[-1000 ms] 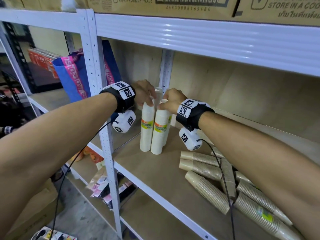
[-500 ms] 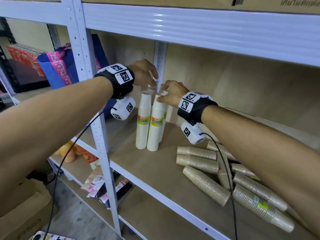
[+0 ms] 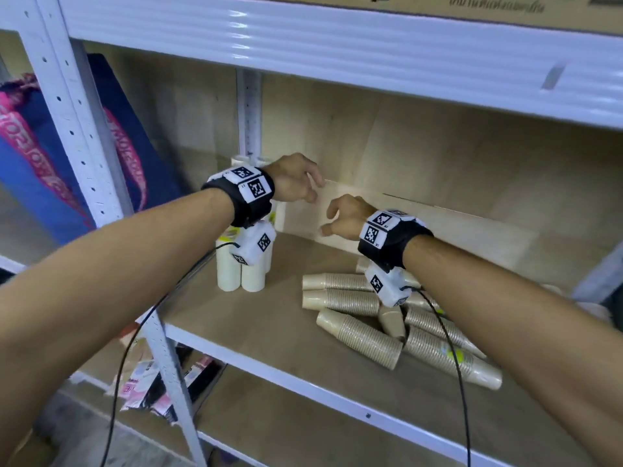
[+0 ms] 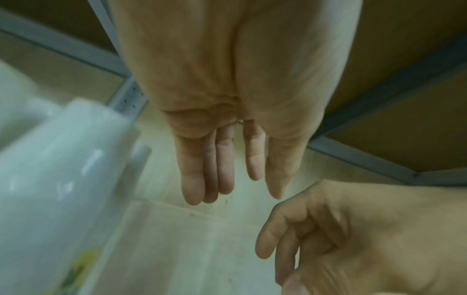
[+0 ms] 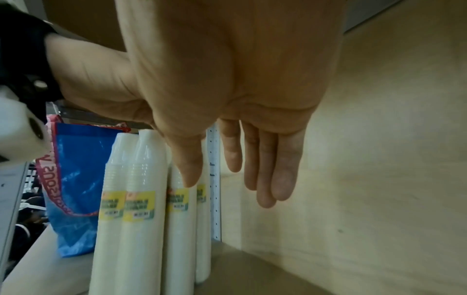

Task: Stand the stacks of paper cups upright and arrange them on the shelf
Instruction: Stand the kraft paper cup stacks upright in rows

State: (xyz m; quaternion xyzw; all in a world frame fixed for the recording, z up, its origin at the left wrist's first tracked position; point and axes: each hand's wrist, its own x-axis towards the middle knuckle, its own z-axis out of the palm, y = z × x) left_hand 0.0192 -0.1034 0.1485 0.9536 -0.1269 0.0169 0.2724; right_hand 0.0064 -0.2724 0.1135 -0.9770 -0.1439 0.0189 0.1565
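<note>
Several white cup stacks (image 3: 240, 276) in clear wrap stand upright together at the shelf's back left corner; the right wrist view shows their yellow labels (image 5: 141, 201). Several brown cup stacks (image 3: 354, 301) lie on their sides in a heap on the shelf board (image 3: 256, 328), partly hidden under my right wrist. My left hand (image 3: 310, 188) hovers just right of the white stacks' tops, fingers relaxed, holding nothing (image 4: 227, 179). My right hand (image 3: 328, 220) hangs in the air above the brown heap, empty, fingers loose (image 5: 252, 179).
A blue and pink bag (image 3: 67, 170) stands in the neighbouring bay to the left, past the white upright post (image 3: 84, 156). The upper shelf beam (image 3: 337, 45) runs close overhead. A plywood back wall (image 3: 438, 170) closes off the shelf. Packets (image 3: 158, 389) lie on the lower level.
Both hands have let go of the tops of the white stacks and moved right, away from them. The white stacks stay standing in the corner.
</note>
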